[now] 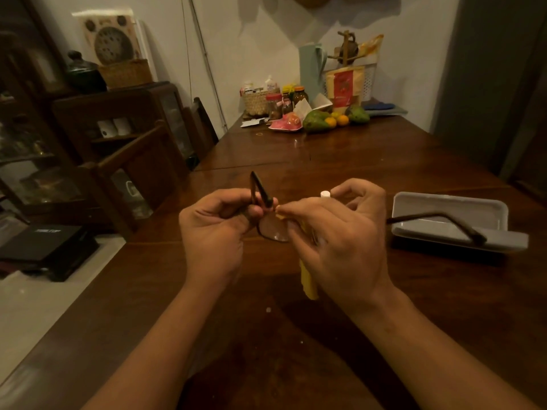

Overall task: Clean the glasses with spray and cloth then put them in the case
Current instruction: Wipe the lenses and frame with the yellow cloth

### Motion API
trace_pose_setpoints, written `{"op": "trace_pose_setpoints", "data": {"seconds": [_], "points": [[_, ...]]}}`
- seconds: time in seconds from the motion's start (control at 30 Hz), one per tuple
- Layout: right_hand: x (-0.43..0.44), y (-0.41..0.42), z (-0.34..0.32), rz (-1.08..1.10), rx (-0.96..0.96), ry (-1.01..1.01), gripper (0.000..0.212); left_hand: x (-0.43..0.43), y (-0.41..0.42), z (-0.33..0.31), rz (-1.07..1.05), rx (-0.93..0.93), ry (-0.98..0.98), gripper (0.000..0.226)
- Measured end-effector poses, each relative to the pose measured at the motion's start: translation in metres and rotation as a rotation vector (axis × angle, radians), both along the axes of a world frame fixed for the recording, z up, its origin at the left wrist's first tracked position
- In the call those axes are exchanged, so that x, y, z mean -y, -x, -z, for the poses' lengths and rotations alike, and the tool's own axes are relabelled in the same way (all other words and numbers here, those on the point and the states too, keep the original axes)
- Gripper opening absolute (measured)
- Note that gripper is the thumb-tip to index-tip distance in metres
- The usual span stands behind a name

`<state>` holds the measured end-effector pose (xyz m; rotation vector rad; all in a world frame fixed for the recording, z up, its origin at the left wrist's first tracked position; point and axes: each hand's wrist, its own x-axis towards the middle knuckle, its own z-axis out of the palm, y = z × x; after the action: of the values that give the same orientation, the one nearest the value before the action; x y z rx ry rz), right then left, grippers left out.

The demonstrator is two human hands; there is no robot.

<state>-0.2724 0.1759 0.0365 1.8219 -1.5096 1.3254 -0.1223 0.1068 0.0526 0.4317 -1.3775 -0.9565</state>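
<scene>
While both hands work above the middle of the tabletop (355,149), the wiping step appears to be the one in hand. Left hand (216,229): grip clamped on the glasses (273,229) at the frame, one temple arm folded up and standing above the knuckles, the other temple arm stretched out to the right, ending in front of the case (450,220). Right hand (340,232): thumb and forefinger pinched together on a yellow cloth (309,279), pressed against the one lens that shows between the two hands; the rest of the cloth hangs down below the palm. Second lens hidden behind the right hand; cannot tell its condition. A small white cap, likely the top of the spray bottle (325,194), shows just behind the right hand's fingers; the bottle body is hidden. Case lies open near the right edge of the tabletop, grey, lid up, nothing seen inside, well apart from the hands. Far end of the tabletop carries fruit, jars and a basket, none involved. Judgement: task roughly midway; spray likely already applied, though not verifiable. Next move calls for finishing this lens, checking the hidden one, then folding the outstretched temple arm before carrying the glasses right to the case.
</scene>
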Motion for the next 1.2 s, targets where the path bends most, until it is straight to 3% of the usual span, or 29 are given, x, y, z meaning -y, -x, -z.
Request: {"op": "trace_pose_setpoints", "data": {"seconds": [0.4, 0.6, 0.83, 1.1, 1.2], "points": [[-0.002, 0.005, -0.001, -0.081, -0.064, 0.067, 0.016, 0.003, -0.009, -0.002, 0.095, 0.115, -0.037, 0.033], [-0.001, -0.003, 0.003, -0.104, 0.001, -0.040, 0.022, 0.001, -0.005, -0.002, 0.098, 0.112, -0.099, 0.028], [-0.001, 0.001, -0.001, -0.266, -0.068, -0.057, 0.015, 0.003, -0.005, -0.001, 0.061, 0.086, -0.099, 0.037], [-0.001, 0.003, 0.001, -0.122, -0.001, -0.048, 0.017, 0.002, -0.004, -0.001, 0.030, 0.102, -0.076, 0.033], [0.000, -0.002, 0.003, -0.162, -0.009, -0.061, 0.018, 0.000, -0.003, 0.000, 0.033, 0.106, -0.069, 0.036]]}}
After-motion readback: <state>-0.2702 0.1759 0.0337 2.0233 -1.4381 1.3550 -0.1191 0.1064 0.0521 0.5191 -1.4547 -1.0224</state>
